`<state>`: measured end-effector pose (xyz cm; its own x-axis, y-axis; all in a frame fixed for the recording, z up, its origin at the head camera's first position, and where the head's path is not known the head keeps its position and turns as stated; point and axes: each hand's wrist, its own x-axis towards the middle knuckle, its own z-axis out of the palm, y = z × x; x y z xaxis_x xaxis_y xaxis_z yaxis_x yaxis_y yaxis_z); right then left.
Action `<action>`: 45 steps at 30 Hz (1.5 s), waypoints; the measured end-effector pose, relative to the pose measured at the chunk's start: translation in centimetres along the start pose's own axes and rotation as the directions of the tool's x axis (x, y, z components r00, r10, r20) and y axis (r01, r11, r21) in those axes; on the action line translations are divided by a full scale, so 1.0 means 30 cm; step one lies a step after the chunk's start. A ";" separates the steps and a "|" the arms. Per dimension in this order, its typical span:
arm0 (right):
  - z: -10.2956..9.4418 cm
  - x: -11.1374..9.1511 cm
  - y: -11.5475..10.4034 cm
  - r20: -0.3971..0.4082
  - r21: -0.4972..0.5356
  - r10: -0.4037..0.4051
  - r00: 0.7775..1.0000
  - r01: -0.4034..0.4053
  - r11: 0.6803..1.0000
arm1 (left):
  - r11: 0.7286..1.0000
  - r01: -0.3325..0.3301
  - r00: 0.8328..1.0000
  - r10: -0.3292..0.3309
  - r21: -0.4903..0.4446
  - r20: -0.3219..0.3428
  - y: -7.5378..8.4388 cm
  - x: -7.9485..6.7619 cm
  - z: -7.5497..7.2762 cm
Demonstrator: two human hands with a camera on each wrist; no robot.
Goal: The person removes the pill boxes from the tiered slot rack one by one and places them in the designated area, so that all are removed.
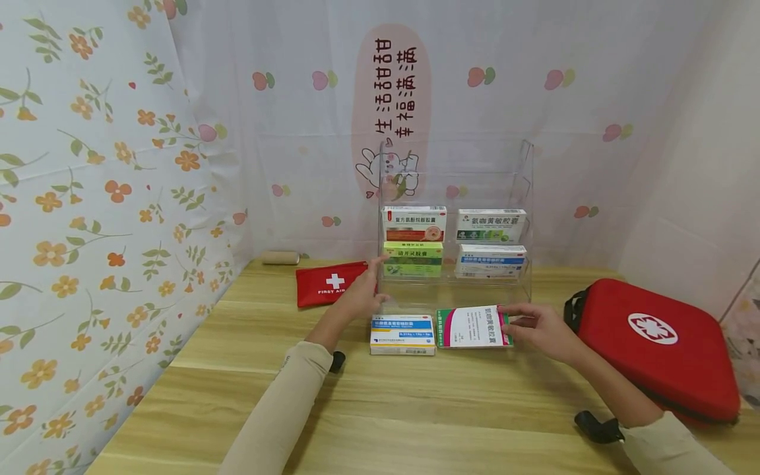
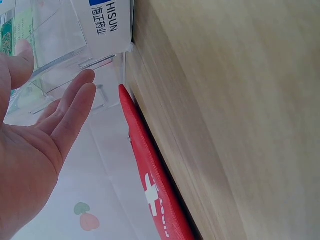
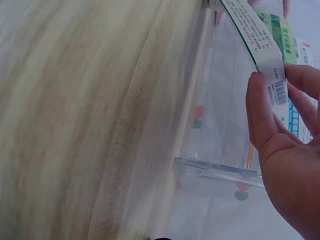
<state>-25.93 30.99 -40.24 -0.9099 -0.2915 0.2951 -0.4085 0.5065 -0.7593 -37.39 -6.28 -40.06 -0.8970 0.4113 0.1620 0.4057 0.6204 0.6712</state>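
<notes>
A clear acrylic rack [image 1: 454, 293] stands on the table with medicine boxes on its tiers. My right hand [image 1: 540, 326] pinches the right end of a white, green and pink medicine box [image 1: 472, 328] at the rack's low front. In the right wrist view this box [image 3: 257, 40] is tilted, with fingers and thumb on opposite faces. Beside it, a blue-and-white medicine box [image 1: 402, 333] sits at the lower left. My left hand [image 1: 359, 290] is at the rack's left side, fingers mostly straight; whether it touches the rack cannot be told.
Higher on the rack are a red-and-white box [image 1: 414, 224], a green box [image 1: 412, 259], a green-and-white box [image 1: 490, 226] and another blue-and-white box [image 1: 490, 261]. A red first-aid pouch [image 1: 309, 287] and a cardboard tube [image 1: 280, 257] lie left; a red case [image 1: 659, 369] lies right.
</notes>
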 end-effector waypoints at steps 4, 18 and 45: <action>-0.004 0.002 0.009 0.033 0.019 0.020 0.999 -0.020 1.000 | 1.000 0.001 1.000 -0.001 -0.003 0.004 0.000 0.000 -0.002; 0.000 0.025 0.047 0.143 0.043 0.186 0.972 -0.194 0.980 | 1.000 -0.010 1.000 0.010 0.001 0.002 -0.003 -0.001 -0.002; 0.027 0.043 0.047 0.176 -0.036 0.224 0.958 -0.222 0.975 | 1.000 0.005 1.000 -0.006 -0.011 -0.003 0.004 -0.007 -0.003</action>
<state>-27.63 30.68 -41.39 -0.9511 -0.3086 0.0104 -0.1991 0.5871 -0.7847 -37.18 -6.34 -39.94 -0.8998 0.4057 0.1607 0.3988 0.6150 0.6802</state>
